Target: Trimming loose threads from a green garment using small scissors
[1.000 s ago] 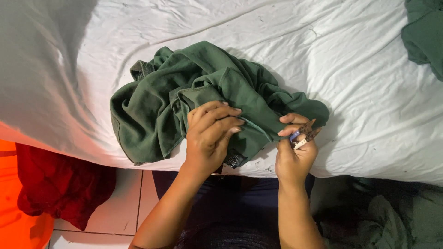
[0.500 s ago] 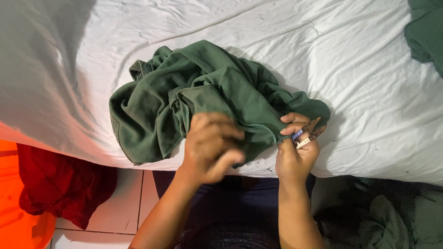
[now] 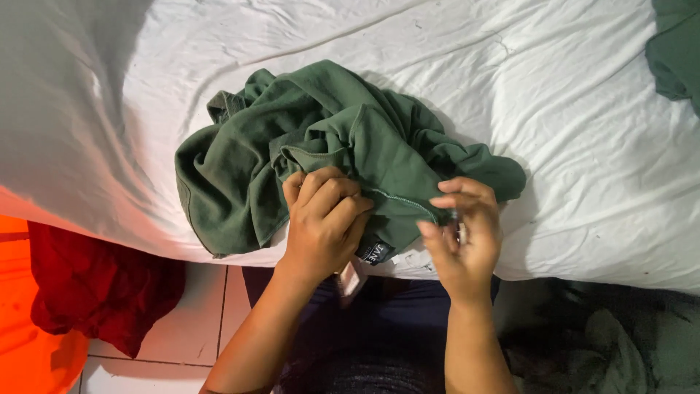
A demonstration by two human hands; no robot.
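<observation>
A crumpled dark green garment (image 3: pixel 321 146) lies on a white bed sheet (image 3: pixel 554 117) near the bed's front edge. My left hand (image 3: pixel 324 222) grips the garment's hem, fingers curled into the fabric beside a small dark label (image 3: pixel 375 253). My right hand (image 3: pixel 463 237) is at the same hem just to the right, fingers bent around a small thin object (image 3: pixel 459 230) that is mostly hidden. What that object is I cannot make out.
A second green cloth (image 3: pixel 674 51) lies at the sheet's upper right corner. On the tiled floor (image 3: pixel 197 306) lie a red cloth (image 3: pixel 95 288) with orange fabric (image 3: pixel 29 343) at left and a dark grey-green heap (image 3: pixel 605 343) at right.
My left hand shifted along the hem and took a new grip on the fabric. My right hand moved left toward the hem, its small object now more hidden.
</observation>
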